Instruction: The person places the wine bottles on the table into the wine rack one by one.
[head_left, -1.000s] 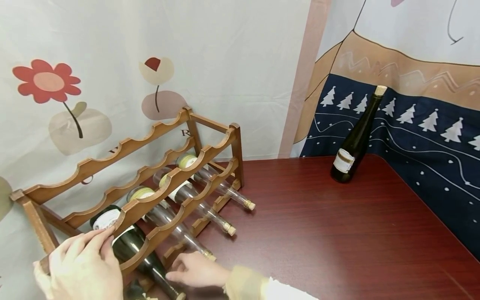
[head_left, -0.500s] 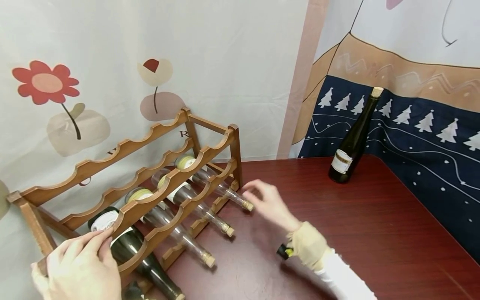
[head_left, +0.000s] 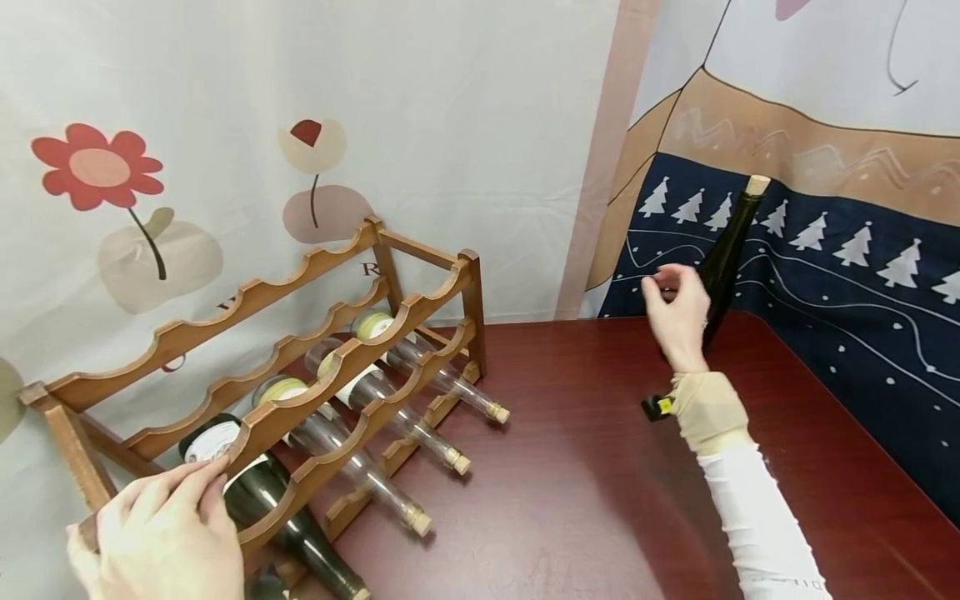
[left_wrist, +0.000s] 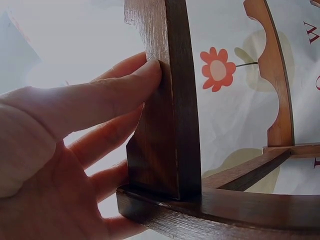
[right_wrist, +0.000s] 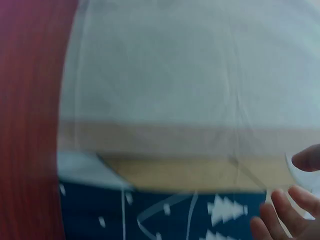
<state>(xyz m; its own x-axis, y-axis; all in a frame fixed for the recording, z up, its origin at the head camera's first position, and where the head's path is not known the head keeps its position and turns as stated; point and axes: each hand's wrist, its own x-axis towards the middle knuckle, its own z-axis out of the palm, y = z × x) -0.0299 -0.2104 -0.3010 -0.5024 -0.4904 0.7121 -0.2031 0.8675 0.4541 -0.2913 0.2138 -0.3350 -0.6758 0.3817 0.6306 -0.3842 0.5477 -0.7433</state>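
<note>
In the head view my left hand (head_left: 168, 529) grips the near front corner of a wooden wine rack (head_left: 341, 367). The left wrist view has the thumb on one face of the rail (left_wrist: 152, 150) and the fingers behind it. A corked dark green wine bottle (head_left: 733, 250) stands tilted, its neck toward the back cloth. My right hand (head_left: 678, 312) is just left of this bottle, hiding its label and part of its body. Its fingers are loosely bent and hold nothing, as the right wrist view confirms at its lower right edge. Contact with the bottle cannot be made out.
On the rack's lower level lie a dark wine bottle (head_left: 258, 492) and three clear corked bottles (head_left: 378, 483), necks jutting over the reddish table (head_left: 540, 500). A pale printed cloth (head_left: 487, 125) hangs behind, and a navy tree-patterned cloth (head_left: 862, 325) borders the right side.
My right hand has gone from the dark bottle's neck at the rack, past the clear bottles' corks, to beside the standing green bottle. My left hand stays on the rack.
</note>
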